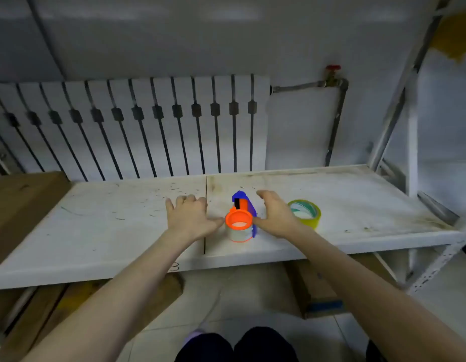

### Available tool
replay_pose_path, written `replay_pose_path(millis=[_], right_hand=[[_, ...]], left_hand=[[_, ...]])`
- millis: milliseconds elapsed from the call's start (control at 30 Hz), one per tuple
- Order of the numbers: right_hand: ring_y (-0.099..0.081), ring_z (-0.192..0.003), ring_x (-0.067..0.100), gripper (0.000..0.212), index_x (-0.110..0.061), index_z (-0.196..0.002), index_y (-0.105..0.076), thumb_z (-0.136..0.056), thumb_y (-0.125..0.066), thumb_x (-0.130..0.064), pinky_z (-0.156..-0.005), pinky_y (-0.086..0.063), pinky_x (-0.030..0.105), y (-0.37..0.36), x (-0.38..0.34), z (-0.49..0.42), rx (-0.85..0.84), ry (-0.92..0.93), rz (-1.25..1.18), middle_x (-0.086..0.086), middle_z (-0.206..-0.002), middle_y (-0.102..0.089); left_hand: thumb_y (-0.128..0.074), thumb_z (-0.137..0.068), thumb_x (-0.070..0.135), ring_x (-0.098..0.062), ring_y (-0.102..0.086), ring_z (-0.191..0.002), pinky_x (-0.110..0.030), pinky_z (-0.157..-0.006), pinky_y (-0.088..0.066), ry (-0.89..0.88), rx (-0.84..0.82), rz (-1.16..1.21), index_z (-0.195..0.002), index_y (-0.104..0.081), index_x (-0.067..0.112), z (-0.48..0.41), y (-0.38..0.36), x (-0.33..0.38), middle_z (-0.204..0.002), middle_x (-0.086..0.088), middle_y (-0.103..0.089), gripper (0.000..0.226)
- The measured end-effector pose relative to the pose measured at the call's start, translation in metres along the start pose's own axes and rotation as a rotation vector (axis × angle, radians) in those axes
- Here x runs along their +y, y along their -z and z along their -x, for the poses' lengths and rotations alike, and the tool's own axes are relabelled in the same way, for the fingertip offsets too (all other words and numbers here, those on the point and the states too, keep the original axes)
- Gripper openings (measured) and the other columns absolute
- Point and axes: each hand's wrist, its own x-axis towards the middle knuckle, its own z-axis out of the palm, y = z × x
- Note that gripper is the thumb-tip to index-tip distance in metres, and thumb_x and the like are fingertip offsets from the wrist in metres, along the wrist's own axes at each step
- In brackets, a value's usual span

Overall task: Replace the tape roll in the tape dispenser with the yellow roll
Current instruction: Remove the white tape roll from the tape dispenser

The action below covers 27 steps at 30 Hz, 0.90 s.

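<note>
Both grips spread: left hand (190, 218) at 9 o'clock of the dispenser (243, 205), right hand (275, 215) at 3; steady its body, then free the old roll (238, 235).

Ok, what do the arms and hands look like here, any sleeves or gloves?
No gloves on the left hand or the right hand. The left forearm and right forearm show no sleeve, watch or band as far as the frame reaches. Any ring is too blurred to tell.

Both bare forearms are extended forward; left hand (191, 218) is held palm-down, fingers relaxed; right hand (275, 215) is spread, fingers slightly arched.
</note>
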Motion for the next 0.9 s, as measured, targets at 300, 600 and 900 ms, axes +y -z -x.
replay_pose_path(millis=[300,600,900], right_hand=[[-0.045,-0.120,0.029,0.050,-0.015,-0.122,-0.057,-0.073,-0.065,-0.009,-0.094,-0.045,0.043,-0.046,0.038,-0.023,-0.044,0.212,0.325,0.006,-0.138,-0.047],[-0.049,-0.111,0.026,0.029,-0.021,-0.110,-0.066,-0.083,-0.063,-0.032,-0.084,-0.037,0.033,-0.058,0.016,-0.017,-0.003,0.199,0.322,0.006,-0.111,-0.063],[-0.056,-0.098,0.020,0.033,-0.016,-0.114,-0.065,-0.082,-0.067,-0.026,-0.077,-0.041,0.027,-0.066,0.016,-0.003,0.092,0.178,-0.053,0.006,-0.105,-0.069]], left_hand=[[-0.047,-0.070,0.076,-0.023,-0.057,-0.086,-0.032,-0.072,-0.048,0.140,-0.259,0.358,-0.093,-0.060,0.016,-0.033,-0.072,0.018,-0.089,0.000,-0.059,0.065],[-0.054,-0.085,0.049,-0.012,-0.047,-0.058,-0.027,-0.052,-0.032,0.176,-0.310,0.639,-0.064,-0.049,0.016,-0.034,-0.082,0.040,-0.062,0.002,-0.050,0.039],[-0.073,-0.074,0.042,-0.027,-0.065,-0.091,-0.040,-0.080,-0.058,0.550,-0.471,1.365,-0.122,-0.050,0.003,-0.025,-0.059,0.035,-0.109,-0.013,-0.060,0.066]])
